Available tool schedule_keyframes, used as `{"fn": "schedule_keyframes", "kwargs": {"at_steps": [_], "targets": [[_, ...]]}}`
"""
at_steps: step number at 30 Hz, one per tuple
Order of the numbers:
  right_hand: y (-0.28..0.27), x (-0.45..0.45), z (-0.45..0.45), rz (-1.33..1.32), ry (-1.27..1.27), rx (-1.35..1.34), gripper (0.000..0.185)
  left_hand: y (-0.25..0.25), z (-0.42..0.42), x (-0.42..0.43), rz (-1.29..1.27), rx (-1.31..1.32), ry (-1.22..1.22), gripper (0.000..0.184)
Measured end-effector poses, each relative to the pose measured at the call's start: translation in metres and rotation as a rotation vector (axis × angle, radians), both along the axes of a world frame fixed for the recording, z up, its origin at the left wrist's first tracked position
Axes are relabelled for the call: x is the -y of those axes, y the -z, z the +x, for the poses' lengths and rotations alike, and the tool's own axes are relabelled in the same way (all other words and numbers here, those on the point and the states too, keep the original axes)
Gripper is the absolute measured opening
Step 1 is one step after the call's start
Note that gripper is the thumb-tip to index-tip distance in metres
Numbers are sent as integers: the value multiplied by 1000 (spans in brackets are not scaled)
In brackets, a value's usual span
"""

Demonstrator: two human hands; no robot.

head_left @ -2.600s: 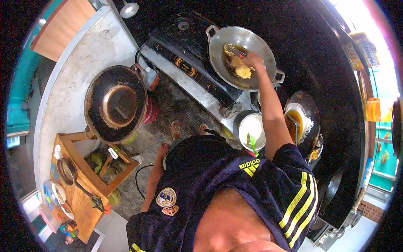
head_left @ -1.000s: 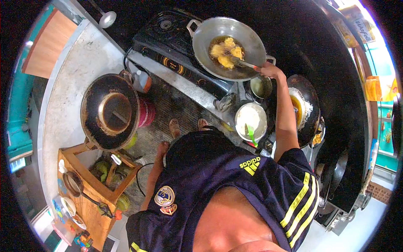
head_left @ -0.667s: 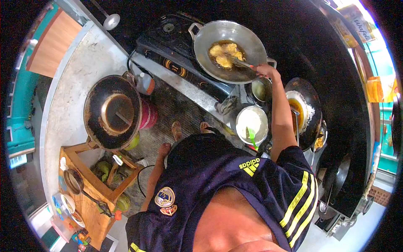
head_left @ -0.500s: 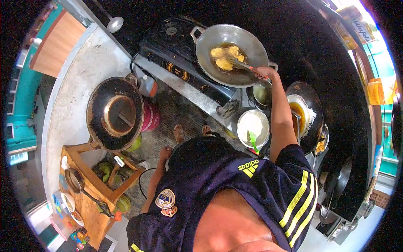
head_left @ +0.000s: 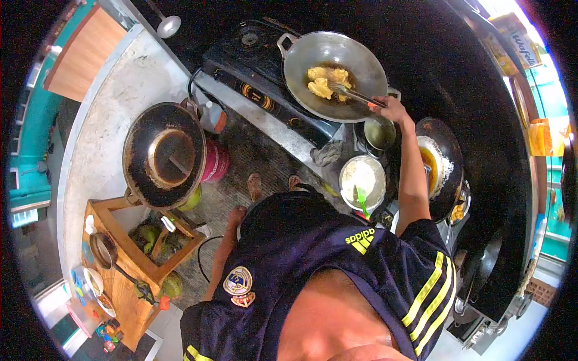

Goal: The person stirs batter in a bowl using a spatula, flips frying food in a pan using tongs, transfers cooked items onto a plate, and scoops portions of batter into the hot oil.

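My right hand (head_left: 392,109) is closed around the handle of metal tongs (head_left: 355,95) at the right side of a large silver wok (head_left: 301,60). The tongs' far end touches the golden fried pieces (head_left: 320,86), which sit in dark oil in the middle of the wok. The wok stands on the right part of a black gas stove (head_left: 244,84). Down by my left side, beside the dark shorts, is my left hand (head_left: 237,215); its fingers are too small and unclear to make out.
Right of the stove are a small pot (head_left: 379,133), a bowl of white batter (head_left: 355,186) with a green utensil (head_left: 361,201), and a dark wok with oil (head_left: 448,144). On the left, a blackened wok (head_left: 137,150) stands above a wooden stool (head_left: 123,277). A ladle (head_left: 169,27) hangs top left.
My right hand came from above the wok's middle out to its right rim, still with the tongs. The fried pieces have shifted closer together. My left hand has hardly moved.
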State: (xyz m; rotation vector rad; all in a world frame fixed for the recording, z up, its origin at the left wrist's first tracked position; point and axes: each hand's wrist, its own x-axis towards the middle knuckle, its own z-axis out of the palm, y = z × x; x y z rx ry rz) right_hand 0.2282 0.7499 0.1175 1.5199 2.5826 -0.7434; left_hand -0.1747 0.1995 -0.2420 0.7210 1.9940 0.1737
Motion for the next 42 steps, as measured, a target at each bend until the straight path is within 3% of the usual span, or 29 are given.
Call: {"fn": "schedule_keyframes", "kwargs": {"at_steps": [1,4,7,10,12,16,19,23,31,34,37,38,40,42], "targets": [[-33,27,-18,32,45,100,48,1,-3,-2,-49,18,65,43],[-34,54,-22,212,40,231,46,14,-13,10,139,190,-109,47],[-24,68,-22,381,-56,307,42,-24,6,-8,60,48,-174,52],[-10,75,-19,513,-157,333,42,-6,-4,-11,-22,30,-92,55],[-7,80,-21,568,-208,325,44,-35,0,-21,-52,0,-67,54],[-14,84,-33,587,-179,343,44,-26,0,-19,35,-75,7,52],[-1,61,-21,370,14,465,45,-8,-3,-14,89,-44,31,50],[-27,51,-6,392,116,439,47,-56,11,-21,-2,-66,-18,50],[-20,64,-23,507,6,457,42,-26,8,-12,70,-60,13,51],[-6,58,-32,463,65,532,40,-35,5,-17,66,70,-53,49],[-2,62,-33,561,88,477,39,12,-7,-5,233,136,-114,48],[-4,64,-35,581,88,462,39,12,-7,-7,226,115,-108,48],[1,59,-31,480,118,497,37,-42,8,-25,12,-52,-9,47],[-7,61,-30,370,149,504,37,-31,5,-18,61,-11,26,47]]}}
